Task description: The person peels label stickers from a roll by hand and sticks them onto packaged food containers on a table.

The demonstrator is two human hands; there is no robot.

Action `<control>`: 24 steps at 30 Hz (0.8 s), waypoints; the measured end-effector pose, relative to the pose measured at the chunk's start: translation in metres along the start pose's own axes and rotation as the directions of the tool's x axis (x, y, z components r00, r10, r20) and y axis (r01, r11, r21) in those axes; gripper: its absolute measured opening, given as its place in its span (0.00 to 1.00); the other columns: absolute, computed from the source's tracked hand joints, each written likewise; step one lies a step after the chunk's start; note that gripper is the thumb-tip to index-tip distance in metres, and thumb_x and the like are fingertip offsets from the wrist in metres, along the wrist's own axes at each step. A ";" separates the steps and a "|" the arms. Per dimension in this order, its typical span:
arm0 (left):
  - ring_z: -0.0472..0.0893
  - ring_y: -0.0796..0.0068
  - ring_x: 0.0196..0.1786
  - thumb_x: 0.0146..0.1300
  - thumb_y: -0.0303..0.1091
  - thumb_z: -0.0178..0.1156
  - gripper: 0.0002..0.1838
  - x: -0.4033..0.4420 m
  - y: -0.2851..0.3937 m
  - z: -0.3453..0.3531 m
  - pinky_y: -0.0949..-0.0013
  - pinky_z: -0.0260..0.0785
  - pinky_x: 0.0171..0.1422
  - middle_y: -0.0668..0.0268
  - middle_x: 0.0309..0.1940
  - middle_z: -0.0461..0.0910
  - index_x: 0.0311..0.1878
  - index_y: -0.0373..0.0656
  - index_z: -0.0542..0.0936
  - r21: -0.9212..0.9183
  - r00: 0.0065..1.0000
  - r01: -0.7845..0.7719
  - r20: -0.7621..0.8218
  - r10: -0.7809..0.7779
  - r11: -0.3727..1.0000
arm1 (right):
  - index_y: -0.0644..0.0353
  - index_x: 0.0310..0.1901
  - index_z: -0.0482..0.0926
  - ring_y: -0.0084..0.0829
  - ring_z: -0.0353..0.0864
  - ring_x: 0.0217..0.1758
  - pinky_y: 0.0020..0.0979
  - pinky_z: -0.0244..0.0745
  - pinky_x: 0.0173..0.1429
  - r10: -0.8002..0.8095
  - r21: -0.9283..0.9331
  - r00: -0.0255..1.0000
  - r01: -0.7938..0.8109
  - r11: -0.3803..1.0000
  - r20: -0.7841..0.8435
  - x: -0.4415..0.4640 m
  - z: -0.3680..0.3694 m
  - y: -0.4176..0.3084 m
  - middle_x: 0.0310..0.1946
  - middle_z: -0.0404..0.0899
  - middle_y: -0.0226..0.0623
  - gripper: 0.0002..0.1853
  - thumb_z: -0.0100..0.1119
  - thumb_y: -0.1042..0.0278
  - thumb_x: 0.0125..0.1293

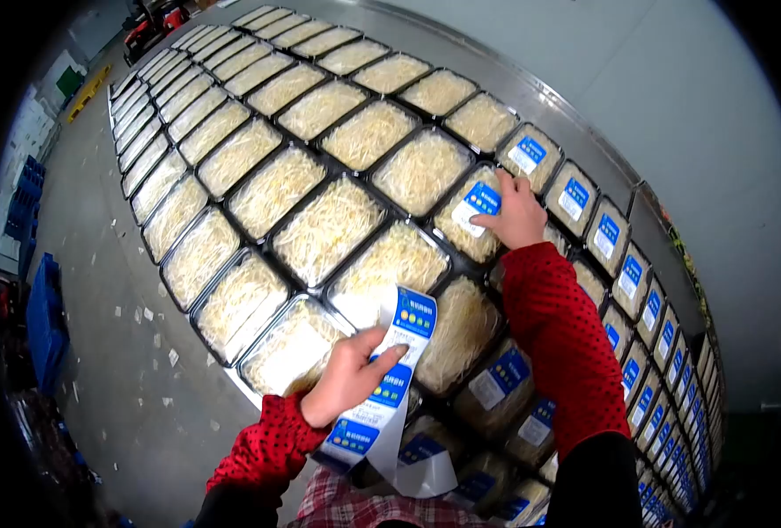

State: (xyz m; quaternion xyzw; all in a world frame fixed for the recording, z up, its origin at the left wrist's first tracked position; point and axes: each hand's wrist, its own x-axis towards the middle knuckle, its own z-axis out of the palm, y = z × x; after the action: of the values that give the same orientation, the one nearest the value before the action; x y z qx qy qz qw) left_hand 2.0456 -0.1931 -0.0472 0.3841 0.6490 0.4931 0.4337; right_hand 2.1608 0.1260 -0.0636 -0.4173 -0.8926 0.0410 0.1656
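Many black trays of pale sprouts under clear film cover the metal table. My left hand [351,374] pinches a strip of blue-and-white labels [390,383], which hangs down in a curl over the nearest trays. Reaching further out, my right hand [515,211] rests on a wrapped tray [465,231], its fingers around a blue-and-white label [477,208] on the film. Labels also show on the trays to the right, such as a labelled tray [529,156] just beyond my right hand. Trays to the left, such as an unlabelled tray [329,231], show bare film.
The metal table edge [540,92] runs along a pale wall [672,106]. On the left, a blue pallet [47,326] stands on the grey floor [126,370], with scraps of paper scattered about. A yellow object [89,92] lies further back.
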 end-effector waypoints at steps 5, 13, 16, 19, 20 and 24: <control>0.78 0.72 0.30 0.68 0.31 0.65 0.08 -0.020 -0.005 -0.001 0.67 0.70 0.36 0.59 0.28 0.79 0.46 0.38 0.83 -0.013 0.997 -0.042 0.062 0.043 0.999 | 0.66 0.42 0.82 0.17 0.78 0.35 0.25 0.75 0.42 -0.347 0.834 0.775 -0.396 0.384 0.528 -0.121 -0.044 -0.065 0.31 0.83 0.28 0.13 0.73 0.67 0.61; 0.84 0.66 0.40 0.61 0.28 0.69 0.11 -0.068 0.015 -0.001 0.68 0.75 0.44 0.56 0.39 0.84 0.47 0.40 0.85 0.347 0.786 -0.596 0.071 0.614 0.724 | 0.64 0.44 0.84 0.16 0.80 0.34 0.23 0.77 0.40 -0.248 0.834 0.855 -0.312 0.454 0.455 -0.223 -0.101 -0.116 0.32 0.86 0.32 0.09 0.69 0.73 0.63; 0.81 0.77 0.25 0.61 0.30 0.71 0.11 -0.113 0.013 0.004 0.72 0.74 0.33 0.58 0.26 0.85 0.46 0.38 0.86 0.106 0.998 -0.016 0.067 0.009 0.994 | 0.62 0.40 0.85 0.19 0.82 0.32 0.25 0.77 0.38 -0.236 0.844 0.922 -0.150 0.515 0.308 -0.222 -0.099 -0.112 0.29 0.85 0.34 0.06 0.69 0.74 0.62; 0.79 0.81 0.27 0.63 0.32 0.71 0.10 -0.162 -0.022 -0.003 0.71 0.73 0.32 0.61 0.28 0.86 0.44 0.36 0.87 -0.070 0.973 0.229 0.022 -0.228 0.971 | 0.61 0.34 0.85 0.23 0.82 0.30 0.28 0.77 0.35 0.010 0.676 0.948 -0.235 0.698 0.319 -0.169 -0.104 -0.080 0.24 0.83 0.37 0.06 0.71 0.69 0.59; 0.79 0.82 0.28 0.64 0.32 0.69 0.10 -0.170 -0.019 -0.008 0.70 0.73 0.33 0.61 0.28 0.86 0.45 0.36 0.87 -0.002 0.964 0.261 0.053 -0.261 0.965 | 0.60 0.36 0.85 0.28 0.83 0.30 0.32 0.77 0.36 0.017 0.614 0.950 -0.215 0.760 0.311 -0.154 -0.084 -0.059 0.25 0.83 0.38 0.10 0.73 0.65 0.57; 0.80 0.77 0.31 0.65 0.30 0.68 0.09 -0.171 -0.027 -0.007 0.69 0.72 0.36 0.60 0.30 0.84 0.44 0.34 0.85 0.010 0.998 0.063 -0.018 -0.062 0.998 | 0.58 0.46 0.82 0.45 0.85 0.38 0.42 0.78 0.42 0.113 0.222 0.940 -0.191 0.956 0.323 -0.163 -0.031 -0.051 0.34 0.84 0.43 0.24 0.76 0.53 0.52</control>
State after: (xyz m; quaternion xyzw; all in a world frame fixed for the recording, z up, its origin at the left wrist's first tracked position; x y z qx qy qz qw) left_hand 2.0932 -0.3597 -0.0410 0.3615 0.6673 0.4792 0.4409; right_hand 2.2306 -0.0323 -0.0665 -0.4499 -0.8599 0.2300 0.0726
